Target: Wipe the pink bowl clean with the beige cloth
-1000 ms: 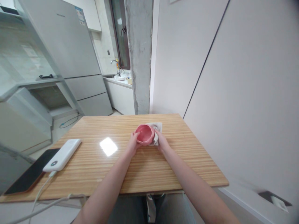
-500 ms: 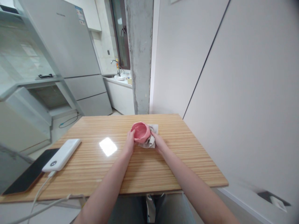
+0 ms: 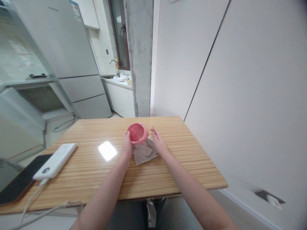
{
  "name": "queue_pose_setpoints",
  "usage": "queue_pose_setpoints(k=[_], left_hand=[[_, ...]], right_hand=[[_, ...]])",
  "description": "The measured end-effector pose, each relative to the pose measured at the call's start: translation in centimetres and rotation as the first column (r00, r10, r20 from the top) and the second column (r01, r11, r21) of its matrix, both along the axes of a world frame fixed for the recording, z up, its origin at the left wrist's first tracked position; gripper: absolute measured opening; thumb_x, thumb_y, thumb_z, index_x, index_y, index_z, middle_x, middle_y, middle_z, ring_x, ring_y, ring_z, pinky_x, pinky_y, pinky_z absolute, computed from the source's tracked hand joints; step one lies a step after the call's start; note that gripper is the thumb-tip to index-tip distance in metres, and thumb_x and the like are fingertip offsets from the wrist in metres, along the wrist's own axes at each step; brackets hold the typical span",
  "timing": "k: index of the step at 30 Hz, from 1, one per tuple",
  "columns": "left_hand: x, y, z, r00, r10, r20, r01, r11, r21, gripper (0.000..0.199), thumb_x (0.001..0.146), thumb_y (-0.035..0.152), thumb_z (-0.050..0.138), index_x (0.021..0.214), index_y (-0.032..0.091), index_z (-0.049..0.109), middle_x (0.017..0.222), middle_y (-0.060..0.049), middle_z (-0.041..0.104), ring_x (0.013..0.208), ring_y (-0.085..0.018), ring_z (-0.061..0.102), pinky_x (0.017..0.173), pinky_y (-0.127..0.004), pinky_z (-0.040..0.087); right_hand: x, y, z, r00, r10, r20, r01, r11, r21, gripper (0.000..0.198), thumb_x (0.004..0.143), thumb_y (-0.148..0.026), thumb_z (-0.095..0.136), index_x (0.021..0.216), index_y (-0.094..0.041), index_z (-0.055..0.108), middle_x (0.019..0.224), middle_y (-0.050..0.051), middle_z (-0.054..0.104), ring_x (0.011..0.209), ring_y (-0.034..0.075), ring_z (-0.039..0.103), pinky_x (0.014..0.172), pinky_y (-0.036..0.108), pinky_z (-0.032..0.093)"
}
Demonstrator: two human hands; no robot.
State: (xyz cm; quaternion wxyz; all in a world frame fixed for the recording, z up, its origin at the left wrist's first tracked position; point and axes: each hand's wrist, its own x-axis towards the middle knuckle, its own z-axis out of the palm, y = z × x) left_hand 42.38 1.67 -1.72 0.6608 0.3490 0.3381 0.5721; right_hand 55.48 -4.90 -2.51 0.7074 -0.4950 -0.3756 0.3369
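A pink bowl (image 3: 137, 133) with an uneven rim is tilted toward me above the middle of the table (image 3: 168, 182). My left hand (image 3: 127, 143) grips it by its left side, with the thumb at the rim. Below and to the right of the bowl hangs a light grey-beige cloth (image 3: 144, 152), its lower corner spread over the wood. My right hand (image 3: 157, 141) is beside the bowl's right side with its fingers stretched out and apart from the bowl. Its palm side is next to the cloth's right edge; whether they touch is hard to see.
On the table's left lie a white power bank (image 3: 55, 160) with a white cable (image 3: 31, 198) plugged in, and a dark flat tablet-like thing (image 3: 18, 182). A white wall panel (image 3: 240, 95) runs along the right. Behind stand a fridge (image 3: 57, 41) and a concrete pillar (image 3: 141, 57).
My right hand has let go of the cloth and its fingers have straightened. The cloth now hangs lower and more spread out beneath the bowl. My left hand still holds the bowl.
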Motion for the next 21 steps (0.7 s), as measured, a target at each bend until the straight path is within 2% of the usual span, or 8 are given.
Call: queue_pose_setpoints(k=[2,4,8,11,14,17,19,21], left_hand=[[0.6,-0.3,-0.4,0.999,-0.048,-0.019,0.048,0.999,0.001,0.035,0.081,0.043,0.059,0.106,0.02,0.052,0.106,-0.006,0.062,0.094,-0.016,0.06,0.082,-0.028,0.048],[1.0,-0.6,-0.7,0.982,-0.187,-0.034,0.186,0.982,-0.041,0.036,0.081,0.045,0.058,0.107,0.022,0.052,0.106,-0.008,0.062,0.091,-0.018,0.061,0.078,-0.03,0.05],[1.1,-0.8,-1.0,0.9,-0.42,-0.114,0.409,0.906,-0.113,0.035,0.081,0.047,0.055,0.105,0.02,0.06,0.095,-0.01,0.066,0.085,-0.02,0.063,0.075,-0.032,0.05],[0.6,-1.1,-1.0,0.842,-0.375,-0.388,0.432,0.899,0.068,0.025,0.076,0.037,0.063,0.094,0.02,0.067,0.083,-0.007,0.067,0.078,-0.018,0.061,0.075,-0.03,0.048],[0.1,-1.7,-0.8,0.749,-0.244,-0.616,0.495,0.824,0.275,0.019,0.07,0.03,0.069,0.087,0.022,0.07,0.076,-0.005,0.065,0.071,-0.018,0.058,0.071,-0.03,0.048],[0.0,-2.2,-0.6,0.709,-0.159,-0.686,0.521,0.775,0.358,0.015,0.07,0.027,0.068,0.084,0.023,0.07,0.075,-0.005,0.065,0.067,-0.018,0.056,0.067,-0.03,0.047],[0.0,-2.3,-0.5,0.698,-0.162,-0.698,0.536,0.764,0.359,0.013,0.07,0.027,0.067,0.082,0.023,0.071,0.073,-0.005,0.064,0.064,-0.018,0.054,0.067,-0.031,0.046],[-0.1,-2.3,-0.2,0.688,-0.192,-0.7,0.566,0.745,0.352,0.011,0.069,0.028,0.068,0.079,0.022,0.07,0.074,-0.006,0.064,0.066,-0.019,0.054,0.07,-0.031,0.045]], right_hand=[[0.1,0.0,0.3,0.998,0.058,-0.011,-0.058,0.998,0.022,0.047,0.074,-0.042,0.065,0.118,-0.029,0.057,0.128,0.001,0.056,0.123,0.018,0.047,0.107,0.035,0.032],[0.3,0.2,0.2,0.998,0.06,0.004,-0.061,0.998,0.032,0.049,0.07,-0.036,0.068,0.117,-0.028,0.057,0.127,0.0,0.057,0.121,0.017,0.048,0.107,0.032,0.031],[2.2,1.1,-0.4,0.983,-0.17,-0.065,0.166,0.984,-0.063,0.03,0.072,-0.03,0.054,0.1,-0.021,0.06,0.106,0.002,0.067,0.103,0.017,0.057,0.096,0.03,0.042],[6.2,1.2,0.0,0.948,-0.302,-0.1,0.289,0.949,-0.122,0.031,0.074,-0.029,0.04,0.097,-0.018,0.057,0.097,0.004,0.067,0.091,0.018,0.06,0.085,0.031,0.046],[11.3,-0.1,0.4,0.89,-0.453,-0.049,0.445,0.888,-0.119,0.033,0.071,-0.027,0.04,0.1,-0.021,0.056,0.101,0.002,0.065,0.092,0.017,0.057,0.086,0.029,0.044],[16.1,-1.9,-0.4,0.801,-0.581,0.145,0.598,0.788,-0.149,0.031,0.069,-0.027,0.042,0.095,-0.02,0.058,0.099,0.003,0.064,0.092,0.018,0.056,0.084,0.03,0.043],[18.4,-2.7,-1.3,0.727,-0.615,0.305,0.681,0.703,-0.207,0.032,0.072,-0.029,0.039,0.094,-0.019,0.059,0.099,0.005,0.064,0.092,0.019,0.057,0.083,0.031,0.044],[19.9,-3.2,-2.2,0.695,-0.612,0.378,0.713,0.656,-0.249,0.035,0.074,-0.03,0.037,0.098,-0.018,0.059,0.102,0.007,0.064,0.094,0.02,0.058,0.082,0.032,0.044]])
